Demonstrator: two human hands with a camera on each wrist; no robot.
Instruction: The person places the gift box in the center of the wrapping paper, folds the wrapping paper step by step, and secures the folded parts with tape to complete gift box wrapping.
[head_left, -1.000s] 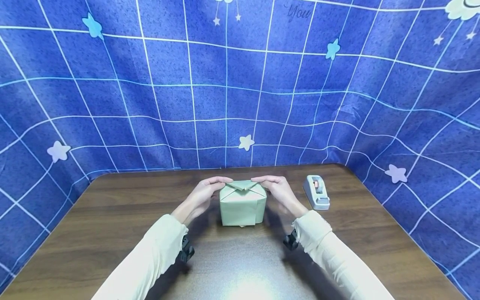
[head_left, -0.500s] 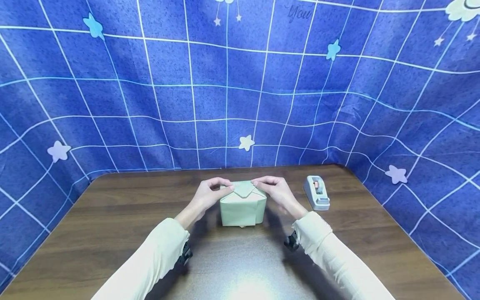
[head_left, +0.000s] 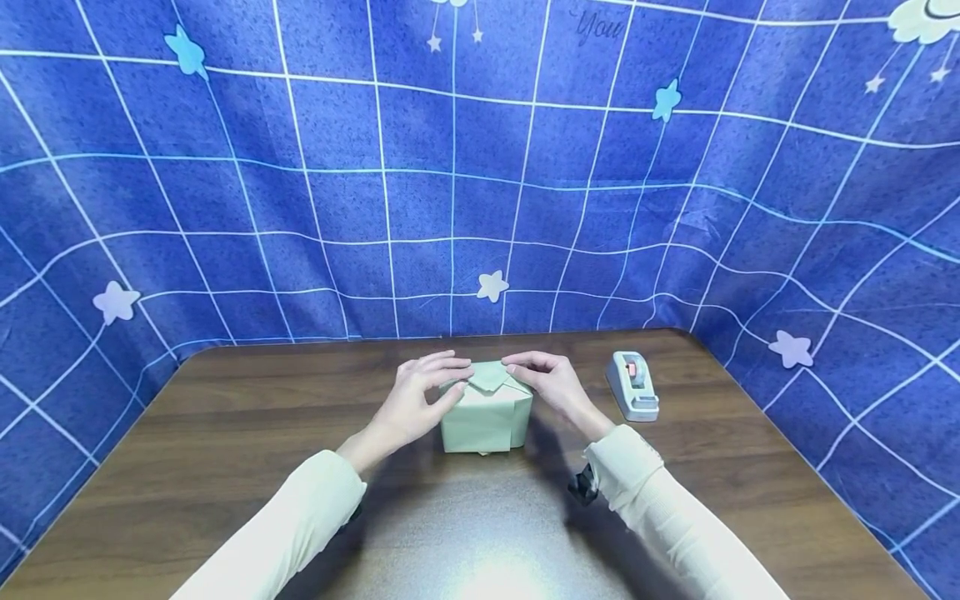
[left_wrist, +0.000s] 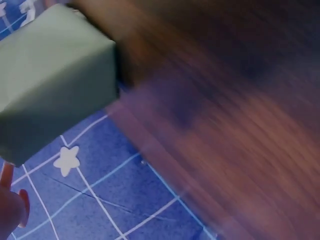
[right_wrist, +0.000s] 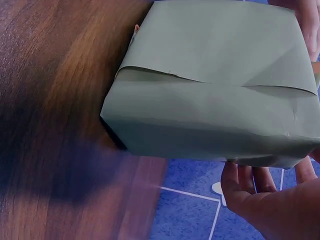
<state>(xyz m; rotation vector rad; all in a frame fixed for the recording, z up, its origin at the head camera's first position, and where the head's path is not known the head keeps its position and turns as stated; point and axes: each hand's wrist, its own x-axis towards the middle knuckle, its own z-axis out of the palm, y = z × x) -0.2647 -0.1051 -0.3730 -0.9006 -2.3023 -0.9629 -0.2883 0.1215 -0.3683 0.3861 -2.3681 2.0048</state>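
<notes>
A box wrapped in pale green paper (head_left: 477, 425) stands at the table's middle, its pointed flap (head_left: 489, 377) folded down over the top. My left hand (head_left: 416, 400) is at the box's upper left edge, fingers extended and thumb spread apart from them. On the other side, my right hand (head_left: 555, 385) holds the upper right edge, index finger and thumb close together beside the flap. The right wrist view shows the overlapping paper seam on the wrapped box (right_wrist: 210, 115), with fingers (right_wrist: 235, 180) bent against its far side. In the left wrist view the wrapped box (left_wrist: 55, 75) is blurred.
A white tape dispenser (head_left: 633, 386) with a roll of tape stands at the back right of the brown wooden table (head_left: 262, 408). A blue curtain (head_left: 420, 200) with white grid lines and stars hangs behind and around the table.
My left hand first drew its thumb onto the flap, then spread its fingers and lifted the thumb off. The flap's tip lies flatter. My right hand's thumb has come up to the top edge.
</notes>
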